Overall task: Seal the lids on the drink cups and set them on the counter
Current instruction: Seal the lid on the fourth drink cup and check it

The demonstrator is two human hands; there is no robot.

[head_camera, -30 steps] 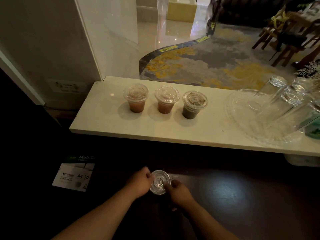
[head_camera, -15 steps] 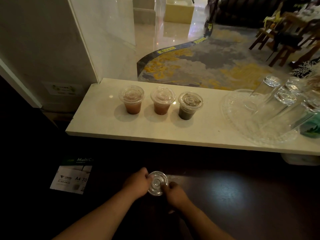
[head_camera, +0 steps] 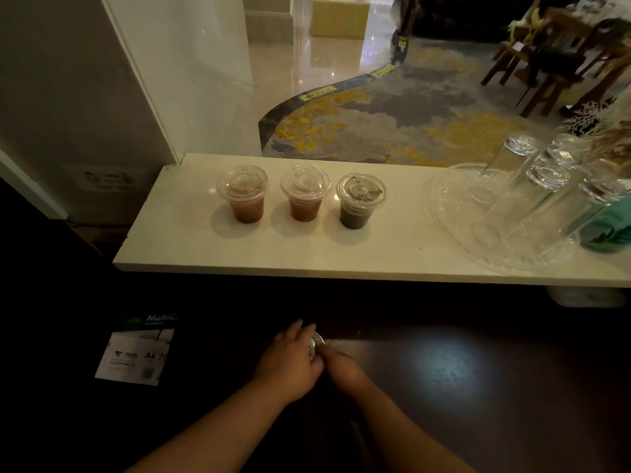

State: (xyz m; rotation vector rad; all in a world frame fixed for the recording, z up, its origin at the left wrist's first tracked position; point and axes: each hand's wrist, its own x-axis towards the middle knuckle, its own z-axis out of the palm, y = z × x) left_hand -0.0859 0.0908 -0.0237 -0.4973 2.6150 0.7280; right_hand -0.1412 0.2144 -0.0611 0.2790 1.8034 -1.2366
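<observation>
Lid (head_camera: 316, 343) sits on a cup down on the dark table (head_camera: 478, 387), nearly hidden as the left hand (head_camera: 290, 356) presses over it and the right hand (head_camera: 341, 367) grips its edge, so sealing seems underway; next, lifting it to the counter (head_camera: 191, 240) beside three sealed cups (head_camera: 302, 196).

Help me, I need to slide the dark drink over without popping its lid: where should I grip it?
Grip the dark drink cup around its tapered wall just under the lid rim, coming from the near counter edge, probably right-handed; the pink cup crowds its left.
</observation>
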